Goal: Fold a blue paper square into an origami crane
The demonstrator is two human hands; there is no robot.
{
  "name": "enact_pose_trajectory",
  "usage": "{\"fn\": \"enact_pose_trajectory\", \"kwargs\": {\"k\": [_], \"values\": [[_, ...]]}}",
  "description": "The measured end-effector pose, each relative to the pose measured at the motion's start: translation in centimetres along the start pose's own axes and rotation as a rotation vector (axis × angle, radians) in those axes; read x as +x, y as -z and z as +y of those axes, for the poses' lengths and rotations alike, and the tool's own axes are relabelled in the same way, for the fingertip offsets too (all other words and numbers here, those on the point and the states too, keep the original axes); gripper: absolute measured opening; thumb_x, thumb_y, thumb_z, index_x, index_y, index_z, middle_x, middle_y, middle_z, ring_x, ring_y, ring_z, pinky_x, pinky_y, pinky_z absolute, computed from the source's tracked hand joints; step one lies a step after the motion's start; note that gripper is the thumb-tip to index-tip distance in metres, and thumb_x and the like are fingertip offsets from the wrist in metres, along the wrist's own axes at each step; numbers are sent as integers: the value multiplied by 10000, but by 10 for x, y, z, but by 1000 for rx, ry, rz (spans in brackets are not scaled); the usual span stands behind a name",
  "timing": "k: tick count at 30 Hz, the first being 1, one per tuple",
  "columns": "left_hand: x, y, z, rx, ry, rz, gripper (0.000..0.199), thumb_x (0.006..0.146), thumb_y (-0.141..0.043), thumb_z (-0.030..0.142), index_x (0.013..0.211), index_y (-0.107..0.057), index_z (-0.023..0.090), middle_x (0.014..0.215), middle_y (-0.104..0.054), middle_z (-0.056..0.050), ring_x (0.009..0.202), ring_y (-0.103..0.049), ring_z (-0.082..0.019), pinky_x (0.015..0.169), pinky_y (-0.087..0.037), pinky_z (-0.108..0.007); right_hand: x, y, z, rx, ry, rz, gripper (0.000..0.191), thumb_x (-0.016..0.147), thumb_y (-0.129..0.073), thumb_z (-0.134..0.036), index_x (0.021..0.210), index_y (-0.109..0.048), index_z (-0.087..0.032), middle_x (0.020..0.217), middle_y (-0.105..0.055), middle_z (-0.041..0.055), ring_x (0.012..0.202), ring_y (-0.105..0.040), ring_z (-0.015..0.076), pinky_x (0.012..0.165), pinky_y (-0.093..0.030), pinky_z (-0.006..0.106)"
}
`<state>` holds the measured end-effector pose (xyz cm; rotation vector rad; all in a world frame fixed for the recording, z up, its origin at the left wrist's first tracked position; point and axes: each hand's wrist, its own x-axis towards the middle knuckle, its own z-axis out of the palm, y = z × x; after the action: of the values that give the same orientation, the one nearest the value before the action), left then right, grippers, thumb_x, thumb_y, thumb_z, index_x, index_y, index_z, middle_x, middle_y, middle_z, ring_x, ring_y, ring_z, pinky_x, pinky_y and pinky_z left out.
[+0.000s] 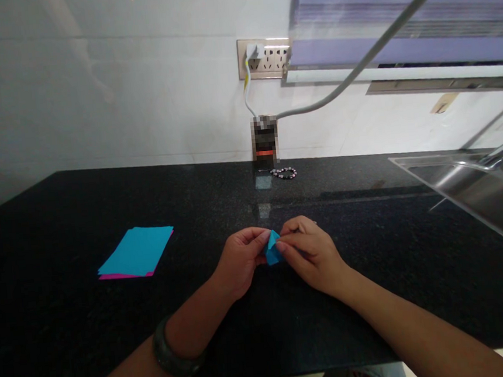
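A small piece of folded blue paper (273, 252) is held between both hands, just above the dark countertop (229, 337). My left hand (244, 256) pinches its left side, thumb on top. From the right, my right hand (312, 250) grips the other side between thumb and fingertips. The fingers cover part of the paper, so its full folded shape is hidden. Left of my hands lies a stack of paper sheets (137, 251), blue on top with pink edges showing underneath.
A phone-like device (265, 140), blurred out, leans on the wall with a beaded strap (284, 174) before it. A cable runs to the wall socket (265, 59). At the right is a steel sink (475, 186). The counter's front edge lies close below.
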<state>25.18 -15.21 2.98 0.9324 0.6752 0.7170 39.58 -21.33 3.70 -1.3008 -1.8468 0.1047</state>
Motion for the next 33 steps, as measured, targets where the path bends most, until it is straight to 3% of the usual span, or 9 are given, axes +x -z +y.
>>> {"fn": "enact_pose_trajectory", "kwargs": {"k": [3,6,11,15,19,25,28,33], "values": [[2,4,-3,28,27,-12,210,664,-660,265,813,-607,127,686,-608,-11,594,-553,-95,581,-442,-233,2,-5,4,262,-248,12,141,789,-515,-245,702,-600,-175,722,-546,22,664,-519,117,576,-434,248],[4,7,-3,23,37,-53,265,666,-656,224,899,-561,140,688,-612,-14,578,-567,-104,563,-443,-240,3,-10,7,586,-514,-20,167,739,-577,-264,880,-558,-175,642,-535,-21,521,-488,79,464,-406,204],[4,8,-1,36,46,-74,330,647,-641,158,948,-507,154,625,-585,8,522,-561,-113,528,-440,-249,6,-9,5,805,-702,-124,182,680,-628,-294,777,-595,-143,585,-560,-27,439,-474,56,421,-401,189],[3,6,-1,22,43,-42,249,646,-620,168,871,-514,164,658,-579,17,526,-547,-94,532,-438,-237,4,-9,6,913,-748,-96,171,675,-636,-285,756,-592,-141,564,-561,-31,428,-477,52,419,-399,184],[4,6,-2,78,4,-27,245,623,-625,161,840,-512,160,610,-568,29,501,-528,-85,502,-412,-214,2,-9,7,943,-731,-157,204,706,-611,-309,827,-588,-147,586,-558,-27,454,-488,58,442,-413,192],[6,8,-2,207,-37,34,182,643,-599,169,802,-511,154,580,-553,29,471,-503,-75,463,-398,-195,0,-11,7,674,-572,-209,281,658,-655,-225,919,-574,-162,700,-577,-9,557,-501,76,513,-423,212],[5,6,1,230,12,23,175,700,-570,275,820,-529,154,608,-561,11,509,-541,-98,493,-446,-228,0,-14,7,576,-582,-190,180,733,-570,-246,891,-586,-161,690,-597,6,561,-518,91,515,-431,227],[3,-1,-2,262,36,-40,360,790,-445,433,972,-533,136,688,-597,-39,582,-592,-133,533,-480,-253,4,-12,5,589,-629,-129,197,742,-553,-277,884,-608,-153,713,-616,22,585,-545,104,506,-452,228]]}}
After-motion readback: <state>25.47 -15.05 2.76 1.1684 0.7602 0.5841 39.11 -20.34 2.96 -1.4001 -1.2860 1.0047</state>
